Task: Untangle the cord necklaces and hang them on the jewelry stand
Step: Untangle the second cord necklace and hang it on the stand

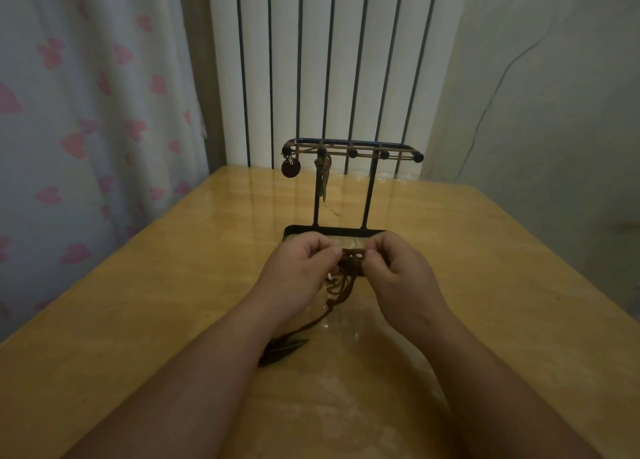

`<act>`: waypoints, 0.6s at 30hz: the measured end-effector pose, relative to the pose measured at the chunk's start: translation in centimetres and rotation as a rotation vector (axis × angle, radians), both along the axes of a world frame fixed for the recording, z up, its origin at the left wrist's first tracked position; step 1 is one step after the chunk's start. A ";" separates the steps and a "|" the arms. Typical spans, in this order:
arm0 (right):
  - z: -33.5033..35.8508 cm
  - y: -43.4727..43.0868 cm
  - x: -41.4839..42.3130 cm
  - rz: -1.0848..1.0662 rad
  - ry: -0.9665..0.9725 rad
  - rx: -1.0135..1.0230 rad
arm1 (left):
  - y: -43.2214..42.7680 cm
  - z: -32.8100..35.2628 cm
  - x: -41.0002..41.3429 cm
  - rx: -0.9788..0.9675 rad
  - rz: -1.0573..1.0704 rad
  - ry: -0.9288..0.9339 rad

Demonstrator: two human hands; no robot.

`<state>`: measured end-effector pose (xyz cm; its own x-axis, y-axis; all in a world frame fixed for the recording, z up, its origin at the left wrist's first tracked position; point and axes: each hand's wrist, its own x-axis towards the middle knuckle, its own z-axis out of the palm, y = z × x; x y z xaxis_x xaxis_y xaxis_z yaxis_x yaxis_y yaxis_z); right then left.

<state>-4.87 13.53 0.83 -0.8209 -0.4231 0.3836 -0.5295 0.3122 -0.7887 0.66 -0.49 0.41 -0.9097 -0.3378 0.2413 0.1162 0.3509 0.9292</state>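
Untangling: your left hand and right hand both pinch the knotted cord necklace held between them.
Its pendant lies on the counter by your left wrist; jewelry stand just beyond. Next likely needs loosening one loop.

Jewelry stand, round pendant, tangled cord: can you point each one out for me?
jewelry stand (369, 195), head view, on its right upright post.
round pendant (290, 169), head view, middle of the dark disc at the stand's left end.
tangled cord (350, 263), head view, on the knotted bunch.
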 end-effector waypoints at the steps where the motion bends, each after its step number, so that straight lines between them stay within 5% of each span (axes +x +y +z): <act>1: 0.0 -0.1 0.0 -0.009 -0.027 -0.024 | 0.0 0.0 0.0 0.037 0.004 -0.014; 8: -0.4 0.1 -0.3 0.015 -0.093 -0.140 | -0.2 0.0 -0.1 -0.018 0.015 -0.021; 18: -0.3 0.1 -0.3 0.012 0.030 0.019 | 0.1 -0.2 0.1 -0.068 -0.029 -0.019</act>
